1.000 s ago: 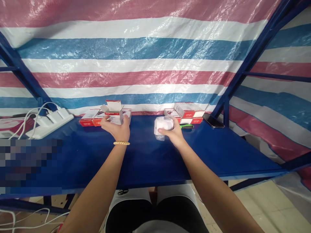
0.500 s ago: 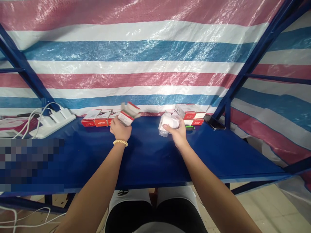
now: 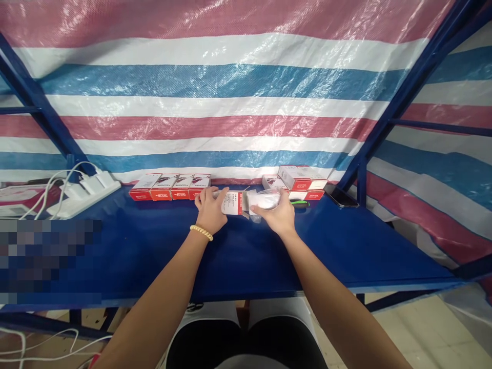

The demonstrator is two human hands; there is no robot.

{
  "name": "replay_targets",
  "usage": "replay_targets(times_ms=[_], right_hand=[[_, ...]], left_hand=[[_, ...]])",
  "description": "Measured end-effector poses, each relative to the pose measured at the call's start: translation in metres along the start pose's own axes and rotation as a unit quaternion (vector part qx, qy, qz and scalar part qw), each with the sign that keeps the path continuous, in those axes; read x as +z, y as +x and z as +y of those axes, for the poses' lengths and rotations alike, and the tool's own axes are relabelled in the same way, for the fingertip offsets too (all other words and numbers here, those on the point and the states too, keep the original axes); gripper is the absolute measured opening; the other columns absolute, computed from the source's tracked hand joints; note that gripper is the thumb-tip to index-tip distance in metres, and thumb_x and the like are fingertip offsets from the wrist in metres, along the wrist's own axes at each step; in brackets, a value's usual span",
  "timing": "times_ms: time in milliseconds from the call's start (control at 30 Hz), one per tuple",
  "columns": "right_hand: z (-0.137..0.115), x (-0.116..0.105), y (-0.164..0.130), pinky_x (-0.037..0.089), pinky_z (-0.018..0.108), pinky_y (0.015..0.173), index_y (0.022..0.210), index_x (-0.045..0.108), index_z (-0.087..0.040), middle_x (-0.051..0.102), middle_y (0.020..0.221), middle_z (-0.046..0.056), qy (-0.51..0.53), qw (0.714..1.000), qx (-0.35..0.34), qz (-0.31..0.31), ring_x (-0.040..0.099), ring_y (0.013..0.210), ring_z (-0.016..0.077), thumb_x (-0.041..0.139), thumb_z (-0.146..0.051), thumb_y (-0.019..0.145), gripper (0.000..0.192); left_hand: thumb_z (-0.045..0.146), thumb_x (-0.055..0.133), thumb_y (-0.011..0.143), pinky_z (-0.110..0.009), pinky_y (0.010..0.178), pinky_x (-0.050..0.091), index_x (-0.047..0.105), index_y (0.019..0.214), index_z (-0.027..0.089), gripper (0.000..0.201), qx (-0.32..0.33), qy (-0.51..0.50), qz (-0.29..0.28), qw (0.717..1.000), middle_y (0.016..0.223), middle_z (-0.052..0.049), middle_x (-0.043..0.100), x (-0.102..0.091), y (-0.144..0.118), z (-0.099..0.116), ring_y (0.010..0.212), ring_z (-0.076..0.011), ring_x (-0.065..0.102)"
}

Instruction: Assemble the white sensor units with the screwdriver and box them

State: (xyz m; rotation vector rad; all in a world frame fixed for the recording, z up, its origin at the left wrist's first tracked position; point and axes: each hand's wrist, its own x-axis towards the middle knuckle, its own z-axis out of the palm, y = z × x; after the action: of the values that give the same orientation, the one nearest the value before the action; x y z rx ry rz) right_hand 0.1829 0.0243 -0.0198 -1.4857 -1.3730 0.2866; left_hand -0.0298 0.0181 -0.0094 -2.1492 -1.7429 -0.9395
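Observation:
My left hand (image 3: 209, 207), with a yellow bead bracelet on the wrist, holds a small white and red carton (image 3: 232, 202) lying on its side over the blue table (image 3: 238, 251). My right hand (image 3: 279, 215) grips a white item wrapped in clear plastic (image 3: 263, 200) right at the carton's open right end. A row of several closed red and white cartons (image 3: 169, 186) lies behind my left hand against the tarp. A small stack of similar cartons (image 3: 302, 180) sits behind my right hand.
A white power strip (image 3: 82, 197) with chargers and white cables lies at the table's back left. A dark phone (image 3: 340, 196) rests at the back right beside a blue frame post (image 3: 359, 179). A green-handled tool (image 3: 300, 203) lies by the stack. Striped tarp hangs behind.
My left hand lifted the open carton from the row, brought it right and laid it sideways. My right hand moved the wrapped item left to meet its open end.

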Motion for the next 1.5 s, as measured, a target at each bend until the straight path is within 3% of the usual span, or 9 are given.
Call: replay_targets(times_ms=[133, 300, 533, 667, 933, 1067, 1167, 1367, 1500], right_hand=[[-0.002, -0.004, 0.000, 0.050, 0.053, 0.085, 0.127, 0.046, -0.024, 0.062, 0.117, 0.014, -0.052, 0.999, 0.015, 0.004, 0.061, 0.108, 0.0396, 0.079, -0.066, 0.044, 0.098], [-0.004, -0.010, -0.001, 0.048, 0.054, 0.087, 0.129, 0.044, -0.021, 0.060, 0.116, 0.017, -0.100, 0.995, 0.027, 0.005, 0.057, 0.113, 0.0418, 0.077, -0.066, 0.047, 0.099], [-0.001, -0.008, -0.001, 0.047, 0.054, 0.092, 0.132, 0.038, -0.022, 0.058, 0.123, 0.016, -0.041, 0.998, 0.027, -0.030, 0.057, 0.114, 0.0402, 0.078, -0.064, 0.047, 0.103], [0.004, 0.000, 0.001, 0.044, 0.051, 0.099, 0.135, 0.030, -0.019, 0.053, 0.127, 0.018, 0.056, 0.998, 0.022, -0.030, 0.054, 0.119, 0.0359, 0.079, -0.058, 0.052, 0.103], [0.016, 0.011, 0.004, 0.049, 0.044, 0.095, 0.123, 0.030, -0.023, 0.049, 0.124, 0.012, 0.187, 0.982, -0.005, -0.027, 0.055, 0.111, 0.0259, 0.077, -0.048, 0.060, 0.083], [0.009, 0.008, 0.002, 0.050, 0.046, 0.091, 0.115, 0.034, -0.023, 0.055, 0.116, 0.011, 0.195, 0.979, 0.026, -0.054, 0.060, 0.103, 0.0261, 0.076, -0.044, 0.062, 0.072], [0.004, 0.006, 0.002, 0.048, 0.049, 0.094, 0.110, 0.042, -0.022, 0.061, 0.110, 0.011, 0.198, 0.978, 0.032, -0.050, 0.060, 0.105, 0.0284, 0.074, -0.047, 0.063, 0.062], [-0.004, -0.002, -0.004, 0.047, 0.049, 0.097, 0.110, 0.057, -0.022, 0.068, 0.113, 0.008, 0.214, 0.963, -0.059, -0.152, 0.064, 0.101, 0.0262, 0.068, -0.050, 0.074, 0.047], [-0.006, -0.008, -0.008, 0.045, 0.046, 0.102, 0.123, 0.054, -0.024, 0.065, 0.126, 0.008, 0.269, 0.918, -0.101, -0.273, 0.061, 0.116, 0.0256, 0.067, -0.045, 0.079, 0.050]], left_hand=[[0.010, 0.060, 0.062, -0.057, 0.104, 0.025, 0.054, 0.132, 0.027, 0.072, 0.021, 0.019, -0.006, 1.000, 0.132, -0.015, 0.046, 0.000, -0.001, 0.005, 0.125, -0.0360, 0.038], [0.017, 0.064, 0.063, -0.053, 0.101, 0.028, 0.055, 0.131, 0.029, 0.070, 0.035, -0.023, -0.017, 0.999, 0.129, -0.013, 0.048, 0.001, -0.005, 0.013, 0.122, -0.0351, 0.039], [0.023, 0.068, 0.064, -0.051, 0.100, 0.028, 0.054, 0.133, 0.027, 0.071, 0.044, -0.042, -0.033, 0.998, 0.129, -0.013, 0.048, 0.004, -0.006, 0.012, 0.123, -0.0350, 0.039], [0.031, 0.072, 0.063, -0.048, 0.099, 0.030, 0.049, 0.136, 0.023, 0.077, 0.045, -0.076, -0.038, 0.995, 0.129, -0.014, 0.052, 0.005, -0.005, 0.012, 0.121, -0.0343, 0.042], [0.042, 0.079, 0.058, -0.046, 0.098, 0.032, 0.051, 0.132, 0.022, 0.082, 0.020, -0.112, -0.030, 0.993, 0.130, -0.013, 0.056, 0.005, -0.004, 0.010, 0.121, -0.0366, 0.045], [0.040, 0.079, 0.059, -0.047, 0.098, 0.030, 0.052, 0.132, 0.021, 0.080, 0.041, -0.102, -0.036, 0.993, 0.128, -0.014, 0.057, 0.006, -0.005, 0.012, 0.121, -0.0369, 0.045], [0.040, 0.080, 0.059, -0.048, 0.098, 0.029, 0.051, 0.133, 0.020, 0.082, 0.018, -0.096, -0.023, 0.995, 0.129, -0.014, 0.057, 0.005, -0.005, 0.014, 0.122, -0.0368, 0.044], [0.044, 0.080, 0.060, -0.047, 0.097, 0.030, 0.046, 0.136, 0.020, 0.086, 0.001, -0.091, -0.022, 0.996, 0.132, -0.014, 0.055, 0.004, -0.005, 0.012, 0.123, -0.0366, 0.044], [0.045, 0.080, 0.062, -0.047, 0.099, 0.030, 0.045, 0.137, 0.019, 0.087, 0.031, -0.093, -0.023, 0.995, 0.134, -0.015, 0.053, 0.006, -0.006, 0.008, 0.123, -0.0364, 0.043]])
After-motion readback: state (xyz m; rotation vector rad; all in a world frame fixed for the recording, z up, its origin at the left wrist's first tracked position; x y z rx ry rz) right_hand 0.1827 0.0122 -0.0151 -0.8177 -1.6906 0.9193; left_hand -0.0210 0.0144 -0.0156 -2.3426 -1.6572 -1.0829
